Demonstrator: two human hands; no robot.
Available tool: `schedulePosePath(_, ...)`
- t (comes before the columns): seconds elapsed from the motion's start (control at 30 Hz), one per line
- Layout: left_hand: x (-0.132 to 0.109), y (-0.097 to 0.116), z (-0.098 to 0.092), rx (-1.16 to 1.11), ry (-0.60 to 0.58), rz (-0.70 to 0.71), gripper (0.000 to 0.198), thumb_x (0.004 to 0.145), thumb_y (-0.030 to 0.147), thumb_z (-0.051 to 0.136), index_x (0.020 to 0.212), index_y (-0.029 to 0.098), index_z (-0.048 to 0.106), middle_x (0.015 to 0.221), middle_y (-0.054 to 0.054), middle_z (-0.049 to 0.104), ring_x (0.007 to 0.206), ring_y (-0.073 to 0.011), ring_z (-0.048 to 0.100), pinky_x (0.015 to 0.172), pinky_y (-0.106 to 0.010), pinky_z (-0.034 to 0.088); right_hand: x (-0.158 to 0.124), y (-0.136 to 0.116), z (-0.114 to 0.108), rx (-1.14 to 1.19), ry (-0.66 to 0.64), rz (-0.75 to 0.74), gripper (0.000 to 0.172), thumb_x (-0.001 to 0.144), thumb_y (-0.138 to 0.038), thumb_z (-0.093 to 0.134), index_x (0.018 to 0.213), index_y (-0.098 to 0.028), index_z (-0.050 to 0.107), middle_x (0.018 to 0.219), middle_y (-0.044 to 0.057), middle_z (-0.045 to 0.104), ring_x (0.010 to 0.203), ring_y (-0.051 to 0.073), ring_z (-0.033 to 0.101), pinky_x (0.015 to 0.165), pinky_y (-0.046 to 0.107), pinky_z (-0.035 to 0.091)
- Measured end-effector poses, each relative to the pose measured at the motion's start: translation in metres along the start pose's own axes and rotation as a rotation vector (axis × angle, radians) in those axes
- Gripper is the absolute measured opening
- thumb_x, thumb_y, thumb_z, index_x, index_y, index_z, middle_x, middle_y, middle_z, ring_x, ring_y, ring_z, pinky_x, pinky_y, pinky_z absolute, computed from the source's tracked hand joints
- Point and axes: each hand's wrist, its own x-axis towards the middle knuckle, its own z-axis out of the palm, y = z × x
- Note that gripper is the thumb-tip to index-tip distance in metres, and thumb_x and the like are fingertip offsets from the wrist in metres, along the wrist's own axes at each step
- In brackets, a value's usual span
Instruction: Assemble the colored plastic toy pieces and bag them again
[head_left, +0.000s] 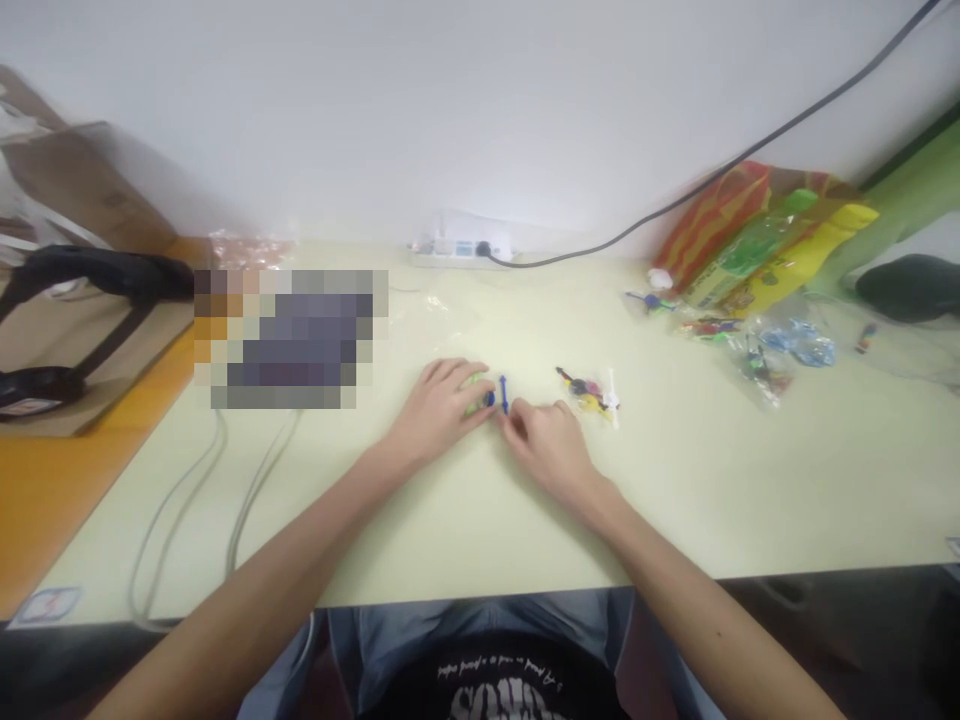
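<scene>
Rod [504, 394]: between table's [465, 540] near and far edges; likely light, stiff, best pinched mid-shaft.
Left hand [448, 402]: half-curled, holding toy [489, 398].
Right hand [551, 440]: fingertips bunched at rod; hold unclear.

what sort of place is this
Likely an indoor work spot, at home or in an office, I can't tell which: a pale tabletop against a white wall, a power strip at the back, and a green-capped bottle to the right.

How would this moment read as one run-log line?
left hand: over green piece | right hand: at blue stick | nearby: colourful pieces
</scene>
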Motion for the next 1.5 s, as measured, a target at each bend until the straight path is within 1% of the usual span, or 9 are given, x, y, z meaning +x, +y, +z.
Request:
schedulePosePath(0.13, -0.005, 0.0, -0.007, 0.034, -0.011, -0.028, 0.032, 0.097, 0.038, 0.063, 0.126, 0.025, 0.066, 0.135, -0.012, 0.064, 0.123, -0.0319, 0.056, 0.105, -0.051, 0.041, -0.014, 0.012, -0.019, 0.248, 0.131, -0.013, 0.034, 0.102, -0.038, 0.046, 0.073, -0.022, 0.054, 0.058, -0.001, 0.06, 0.055, 0.016, 0.053, 0.072, 0.032, 0.034)
schedulePosePath(0.23, -0.006, 0.002, -0.011, 0.027, -0.014, 0.003, 0.038, 0.098, 0.039, 0.061, 0.134, 0.026, 0.061, 0.137, -0.012, 0.062, 0.126, -0.0312, 0.055, 0.108, -0.05, 0.039, -0.027, 0.039, -0.038, 0.123, 0.371, 0.065, 0.028, 0.101, -0.038, 0.048, 0.08, -0.022, 0.058, 0.061, 0.0, 0.061, 0.061, 0.018, 0.054, 0.078, 0.036, 0.034)
schedulePosePath(0.33, 0.001, 0.007, -0.011, -0.004, -0.05, 0.094, 0.036, 0.098, 0.037, 0.061, 0.132, 0.027, 0.061, 0.139, -0.011, 0.061, 0.13, -0.0309, 0.052, 0.109, -0.049, 0.039, -0.029, 0.069, -0.049, -0.107, 0.466, 0.094, 0.026, 0.098, -0.043, 0.052, 0.093, -0.022, 0.067, 0.083, 0.006, 0.07, 0.085, 0.025, 0.057, 0.084, 0.041, 0.03)
schedulePosePath(0.5, 0.019, 0.012, -0.001, -0.038, -0.152, 0.218, 0.028, 0.096, 0.035, 0.064, 0.123, 0.027, 0.067, 0.132, -0.009, 0.063, 0.129, -0.0294, 0.053, 0.114, -0.053, 0.035, -0.011, 0.091, -0.043, -0.298, 0.344, 0.031, 0.027, 0.098, -0.039, 0.053, 0.108, -0.023, 0.073, 0.122, 0.013, 0.067, 0.113, 0.034, 0.048, 0.092, 0.048, 0.027)
schedulePosePath(0.67, 0.017, 0.005, 0.003, 0.033, -0.175, 0.199, 0.02, 0.098, 0.036, 0.061, 0.113, 0.024, 0.07, 0.122, -0.008, 0.067, 0.123, -0.0261, 0.058, 0.117, -0.052, 0.033, 0.005, 0.091, -0.038, -0.128, 0.261, 0.047, 0.023, 0.097, -0.031, 0.055, 0.09, -0.023, 0.076, 0.11, 0.012, 0.071, 0.109, 0.031, 0.051, 0.092, 0.05, 0.027)
schedulePosePath(0.93, 0.005, 0.002, 0.005, 0.158, -0.054, 0.067, 0.019, 0.097, 0.039, 0.063, 0.104, 0.023, 0.072, 0.106, -0.006, 0.07, 0.11, -0.0247, 0.062, 0.119, -0.055, 0.032, 0.021, 0.101, -0.07, 0.519, 0.178, 0.155, 0.022, 0.085, -0.042, 0.069, 0.082, -0.022, 0.076, 0.096, 0.007, 0.076, 0.088, 0.024, 0.065, 0.083, 0.04, 0.045)
schedulePosePath(1.1, 0.007, 0.002, 0.006, 0.149, 0.021, 0.047, 0.015, 0.096, 0.035, 0.065, 0.101, 0.023, 0.072, 0.102, -0.005, 0.071, 0.106, -0.0241, 0.063, 0.119, -0.056, 0.031, 0.028, 0.096, -0.081, 0.816, 0.246, 0.222, 0.018, 0.08, -0.036, 0.076, 0.082, -0.019, 0.076, 0.087, 0.006, 0.076, 0.085, 0.02, 0.067, 0.081, 0.034, 0.048)
schedulePosePath(1.27, 0.01, 0.016, 0.001, 0.029, 0.222, 0.052, 0.032, 0.097, 0.039, 0.064, 0.125, 0.023, 0.064, 0.11, -0.008, 0.072, 0.103, -0.0231, 0.064, 0.107, -0.046, 0.042, 0.018, 0.065, -0.075, 0.989, 0.194, 0.178, 0.023, 0.085, -0.04, 0.072, 0.085, -0.017, 0.071, 0.072, 0.003, 0.07, 0.065, 0.014, 0.061, 0.063, 0.028, 0.047)
schedulePosePath(1.5, 0.01, 0.033, 0.004, -0.015, 0.234, 0.089, 0.04, 0.094, 0.046, 0.066, 0.124, 0.02, 0.063, 0.108, -0.007, 0.074, 0.096, -0.0223, 0.065, 0.098, -0.042, 0.043, 0.001, 0.014, -0.033, 0.775, 0.212, 0.116, 0.024, 0.096, -0.043, 0.059, 0.089, -0.02, 0.058, 0.079, 0.003, 0.07, 0.064, 0.015, 0.065, 0.058, 0.026, 0.046)
